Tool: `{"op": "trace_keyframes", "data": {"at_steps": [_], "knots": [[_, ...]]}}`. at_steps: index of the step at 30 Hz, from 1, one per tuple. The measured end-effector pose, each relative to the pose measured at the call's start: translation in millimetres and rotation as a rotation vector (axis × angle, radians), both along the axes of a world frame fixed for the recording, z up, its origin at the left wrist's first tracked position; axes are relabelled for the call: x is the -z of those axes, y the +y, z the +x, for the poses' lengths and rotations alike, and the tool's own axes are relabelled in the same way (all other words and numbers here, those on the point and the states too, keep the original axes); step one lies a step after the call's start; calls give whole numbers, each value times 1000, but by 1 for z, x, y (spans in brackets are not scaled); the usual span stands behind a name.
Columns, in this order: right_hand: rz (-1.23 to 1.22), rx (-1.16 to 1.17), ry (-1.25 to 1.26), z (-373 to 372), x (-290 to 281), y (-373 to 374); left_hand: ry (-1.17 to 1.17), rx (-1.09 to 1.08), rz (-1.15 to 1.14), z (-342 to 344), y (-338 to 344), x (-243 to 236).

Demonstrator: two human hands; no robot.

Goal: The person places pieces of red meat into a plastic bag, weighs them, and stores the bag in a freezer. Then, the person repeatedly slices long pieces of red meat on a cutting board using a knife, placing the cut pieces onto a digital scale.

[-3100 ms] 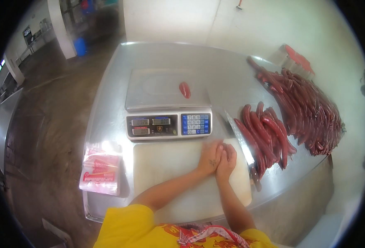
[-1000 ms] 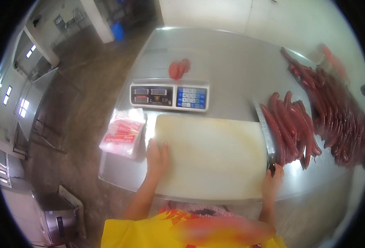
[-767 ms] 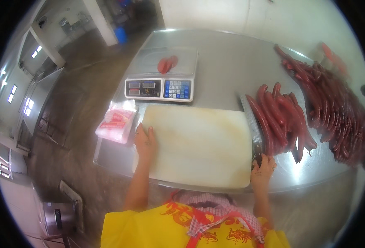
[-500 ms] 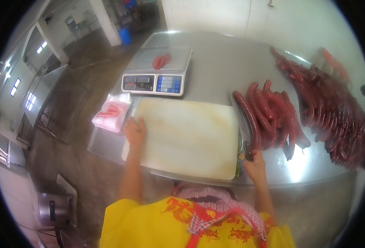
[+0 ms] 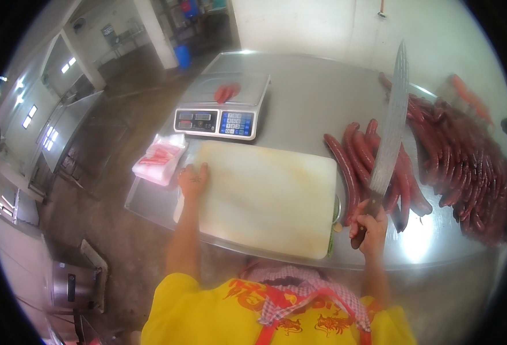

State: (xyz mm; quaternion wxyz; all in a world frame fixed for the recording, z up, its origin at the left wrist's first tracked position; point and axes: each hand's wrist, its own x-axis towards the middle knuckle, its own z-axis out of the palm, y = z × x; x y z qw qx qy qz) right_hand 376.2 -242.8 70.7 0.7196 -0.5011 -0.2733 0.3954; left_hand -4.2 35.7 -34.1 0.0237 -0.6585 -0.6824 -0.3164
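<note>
My right hand (image 5: 372,231) is closed round the wooden handle of a long, broad-bladed knife (image 5: 392,123). Its blade points up and away, in front of a small heap of dark red sausages (image 5: 350,164). At the left edge of the white cutting board (image 5: 265,198), my left hand (image 5: 192,181) rests with its thumb spread from the fingers. Nothing shows in that hand. The board's surface is bare. Just left of my left hand lies a stack of clear plastic bags (image 5: 157,164) with red print.
A digital scale (image 5: 214,122) stands behind the board with sausage pieces (image 5: 226,93) on its pan. A larger pile of sausages (image 5: 463,161) covers the right of the steel table (image 5: 305,89). Something green shows under the board's right edge. A wall (image 5: 299,29) rises behind the table.
My right hand has lifted the knife from beside the board's right edge, and its blade now stands raised over the sausages. My left hand stays on the board's left edge.
</note>
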Motion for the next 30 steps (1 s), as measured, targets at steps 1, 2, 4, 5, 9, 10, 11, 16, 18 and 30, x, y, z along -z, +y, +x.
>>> {"op": "trace_keyframes", "data": {"at_steps": [1, 2, 4, 5, 9, 10, 11, 16, 18, 30], "knots": [[-12, 5, 39, 0, -2, 3, 26, -12, -54, 5, -2, 1], [-26, 11, 76, 1, -5, 5, 70, -19, -45, 9, -3, 3], [-56, 42, 96, 1, -9, 4, 76, -32, 29, 15, -11, 6], [-72, 83, 76, 2, -10, 2, 94, -11, 77, 18, -13, 9], [-93, 296, 22, 15, -18, -20, 86, -63, -133, 28, -14, 3], [-87, 359, -23, 18, -20, -27, 161, -24, -66, 45, -12, 1], [-79, 411, -45, 21, -21, -34, 233, 6, 4, 64, -10, -3], [-10, 526, -57, 22, -20, -58, -284, 902, 87, 242, -37, -14], [-92, 608, -44, 19, -16, -72, -125, 1511, -94, 312, -50, -17], [-217, 680, -112, 5, 26, -109, 744, 1423, -147, 403, -45, -49]]}}
